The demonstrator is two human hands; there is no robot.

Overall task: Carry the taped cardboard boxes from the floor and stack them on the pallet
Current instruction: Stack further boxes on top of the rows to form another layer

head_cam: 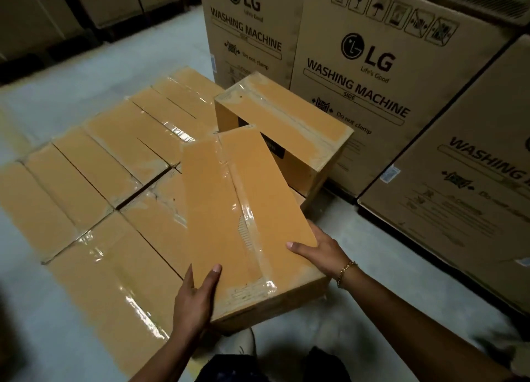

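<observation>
Taped cardboard box (246,223) was tilted up off the floor, just to the right of the flat layer of boxes (100,175) and overlapping its near edge. My left hand (198,298) was clamped on its near corner with the thumb on top, and my right hand (321,252) clasped its far long edge. It looked stiff and fairly heavy to me, and the glossy tape seemed slick, so I judged bare cardboard edges and the underside the safer hold
</observation>
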